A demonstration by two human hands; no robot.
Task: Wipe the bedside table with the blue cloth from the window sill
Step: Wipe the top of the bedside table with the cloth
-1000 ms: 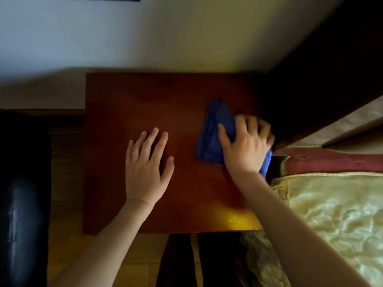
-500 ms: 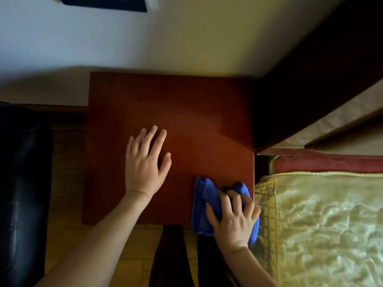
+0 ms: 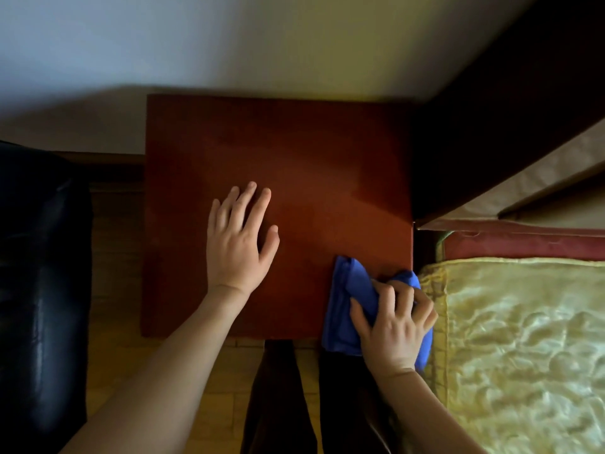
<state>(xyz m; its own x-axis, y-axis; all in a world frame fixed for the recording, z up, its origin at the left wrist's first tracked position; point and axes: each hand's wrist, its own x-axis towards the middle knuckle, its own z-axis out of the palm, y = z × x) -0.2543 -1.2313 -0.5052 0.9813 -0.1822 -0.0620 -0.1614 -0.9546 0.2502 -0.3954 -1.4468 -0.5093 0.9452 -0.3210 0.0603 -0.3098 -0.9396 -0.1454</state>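
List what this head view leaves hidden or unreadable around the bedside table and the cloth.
- Blue cloth: its right part is covered by the right hand.
- Bedside table: its near right corner is under the cloth; the patch beneath the flat left hand is covered too. Its front and legs are out of sight from above.
- Window sill: outside the frame.
- Dust or streaks on the tabletop: too dim to judge.

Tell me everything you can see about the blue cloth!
The blue cloth is bright blue, soft-looking fabric, bunched and folded into thick layers. It lies at the near right corner of the reddish-brown bedside table, with its near edge hanging over the table's front. The right hand presses on it, fingers curled into the folds. It reaches the yellow bedcover beside it.
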